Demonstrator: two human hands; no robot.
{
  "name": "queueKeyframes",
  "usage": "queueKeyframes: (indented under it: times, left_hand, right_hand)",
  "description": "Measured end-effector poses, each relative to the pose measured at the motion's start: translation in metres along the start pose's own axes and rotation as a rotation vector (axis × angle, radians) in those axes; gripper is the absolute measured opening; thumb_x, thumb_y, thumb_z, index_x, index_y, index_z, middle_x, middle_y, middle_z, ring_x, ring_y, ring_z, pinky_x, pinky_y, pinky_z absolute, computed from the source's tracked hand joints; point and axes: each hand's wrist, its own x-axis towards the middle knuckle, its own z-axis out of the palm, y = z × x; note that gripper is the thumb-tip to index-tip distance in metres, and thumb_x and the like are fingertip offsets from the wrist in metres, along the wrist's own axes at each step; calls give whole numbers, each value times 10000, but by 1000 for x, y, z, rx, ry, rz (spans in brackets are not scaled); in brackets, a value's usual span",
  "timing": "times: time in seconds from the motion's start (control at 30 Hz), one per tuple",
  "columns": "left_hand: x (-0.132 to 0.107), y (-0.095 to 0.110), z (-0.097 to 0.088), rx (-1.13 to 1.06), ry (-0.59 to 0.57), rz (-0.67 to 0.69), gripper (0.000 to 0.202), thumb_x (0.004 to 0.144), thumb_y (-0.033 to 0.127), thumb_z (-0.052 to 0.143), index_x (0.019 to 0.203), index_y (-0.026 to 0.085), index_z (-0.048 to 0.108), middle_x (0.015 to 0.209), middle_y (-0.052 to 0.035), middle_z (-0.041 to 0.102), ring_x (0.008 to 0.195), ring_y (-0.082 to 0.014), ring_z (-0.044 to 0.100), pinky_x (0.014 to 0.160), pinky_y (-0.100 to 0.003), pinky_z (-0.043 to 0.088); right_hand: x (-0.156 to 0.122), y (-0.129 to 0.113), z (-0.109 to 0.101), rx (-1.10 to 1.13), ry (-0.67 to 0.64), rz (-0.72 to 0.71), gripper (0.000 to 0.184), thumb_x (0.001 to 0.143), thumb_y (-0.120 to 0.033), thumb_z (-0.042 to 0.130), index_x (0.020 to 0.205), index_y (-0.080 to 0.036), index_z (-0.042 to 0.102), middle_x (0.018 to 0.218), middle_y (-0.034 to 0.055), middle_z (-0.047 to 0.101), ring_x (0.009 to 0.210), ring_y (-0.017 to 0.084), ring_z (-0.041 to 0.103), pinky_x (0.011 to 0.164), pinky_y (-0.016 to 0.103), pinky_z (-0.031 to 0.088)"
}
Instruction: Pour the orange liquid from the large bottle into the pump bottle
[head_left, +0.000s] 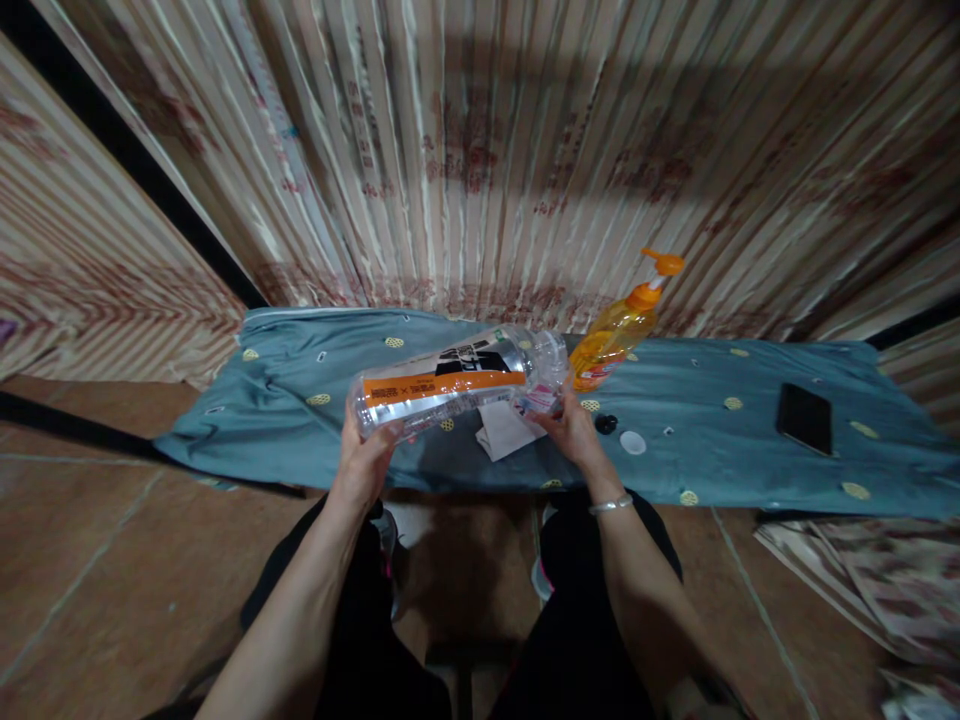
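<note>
I hold a large clear plastic bottle [457, 382] with an orange and black label, lying sideways above a low table covered in blue-green cloth [300, 400]. My left hand [367, 455] grips its base end. My right hand [571, 428] is closed at its neck end, with something pinkish and white between the fingers that I cannot make out. Below the bottle, a folded white tissue [504, 432] lies on the cloth.
An orange pump bottle [621, 328] stands behind my right hand. A black cap [606, 424] and a white cap [633, 442] lie on the cloth to the right. A black phone [804, 418] lies far right. Striped curtains hang behind; folded fabric [862, 575] lies on the tiled floor.
</note>
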Motion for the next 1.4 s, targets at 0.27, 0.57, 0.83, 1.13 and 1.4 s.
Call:
queueKeyframes:
  times: [0.27,0.57,0.83,1.13,1.4]
  left_hand:
    - [0,-3,-3,41,24,12,728,629,455,1011,1254,228,716,972,-44,738,750,-199,667,586,-286,532]
    - [-1,-3,-3,19,26,21,708,623,449,1039,1217,228,724,982,-45,752,739,-190,685,575,-279,559]
    - [0,-5,0,-21,103,32,730,527,455,1082,1146,228,769,941,-32,758,706,-168,674,528,-234,543]
    - [0,-6,-2,22,88,55,728,589,473,1055,1201,221,752,976,-46,758,743,-192,688,559,-267,549]
    - [-1,-6,0,56,91,90,689,624,512,1036,1170,235,720,944,-32,750,690,-183,675,553,-285,568]
  right_hand:
    - [-2,0,2,-16,19,-26,473,887,-502,792,1220,-212,622,917,82,774,768,297,741,735,432,591]
    - [-2,-1,3,-8,14,-13,473,879,-468,797,1245,-222,625,932,79,770,797,308,753,753,430,588]
    - [-4,-3,3,-23,26,-6,463,869,-445,796,1234,-211,633,907,72,768,782,286,730,745,418,579]
    - [-5,-10,-1,-4,4,0,479,875,-443,791,1255,-206,621,963,88,783,804,287,733,773,432,595]
    - [-6,-9,0,-28,27,6,478,868,-498,806,1217,-218,638,922,90,768,790,300,727,740,435,585]
